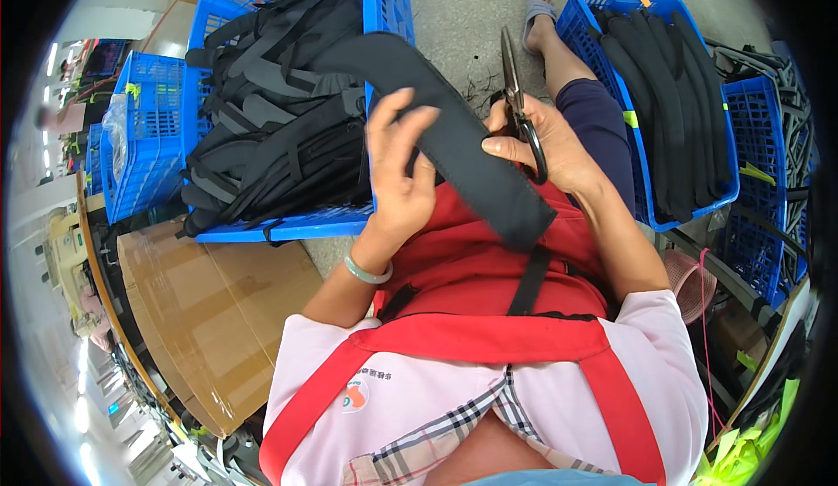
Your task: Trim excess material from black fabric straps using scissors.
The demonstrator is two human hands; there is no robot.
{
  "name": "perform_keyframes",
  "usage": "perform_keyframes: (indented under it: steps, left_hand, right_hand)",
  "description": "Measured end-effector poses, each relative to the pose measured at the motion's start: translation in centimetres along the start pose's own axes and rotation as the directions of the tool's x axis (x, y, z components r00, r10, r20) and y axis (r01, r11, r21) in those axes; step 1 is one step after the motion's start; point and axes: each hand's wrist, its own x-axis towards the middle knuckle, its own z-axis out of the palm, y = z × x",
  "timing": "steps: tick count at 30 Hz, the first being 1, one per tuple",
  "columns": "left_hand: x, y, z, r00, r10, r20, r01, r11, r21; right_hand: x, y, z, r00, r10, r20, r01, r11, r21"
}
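Handling the strap: a black padded strap [463, 137] slants across, lower end over the red apron [467, 272], upper end toward the heaped black straps [292, 106].
Left hand: and here's the left hand [403, 172], fingers spread at the strap's left edge, a touch blurred; whether the thumb grips, I can't tell.
Right hand: the right hand [559, 146] curls round the black-handled scissors [515, 85], blades up, thumb tip at the strap's right edge; can't tell if it pinches fabric.
Good handling: I'd steady the strap with the left, tips clear of the cloth.
Left side: the blue crate [390, 2] is right beside those left fingers, so elbow room looks tight; cardboard box [223, 329] below.
Right side: navy trouser leg [598, 133] close behind the scissors, mind those points! Beyond, a second crate [573, 28].
Floor: dark thread scraps [480, 93].
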Motion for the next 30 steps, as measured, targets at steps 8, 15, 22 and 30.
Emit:
perform_keyframes:
  steps: [8, 15, 22, 30]
  left_hand:
    - [-0.1, 0.1, -0.6, 0.733, -0.467, 0.494, 0.606, 0.119, -0.786]
    - [-0.3, -1.7, 0.7, 0.643, -0.448, 0.621, 0.696, 0.004, -0.718]
    - [0.5, -1.3, 1.0, 0.776, -0.466, 0.426, 0.523, 0.098, -0.847]
    - [0.8, 0.4, 1.2, 0.934, -0.325, 0.146, 0.324, 0.601, -0.730]
  right_hand:
    - [0.6, 0.6, 0.0, 0.999, -0.012, 0.049, 0.021, 0.981, -0.193]
    - [0.5, 0.5, 1.1, 1.000, 0.010, -0.022, -0.011, 0.998, -0.059]
    - [-2.4, 0.2, -0.3, 0.999, 0.001, -0.047, -0.007, 0.990, -0.141]
    - [-0.4, -1.8, 0.6, 0.996, -0.073, -0.054, 0.061, 0.977, -0.202]
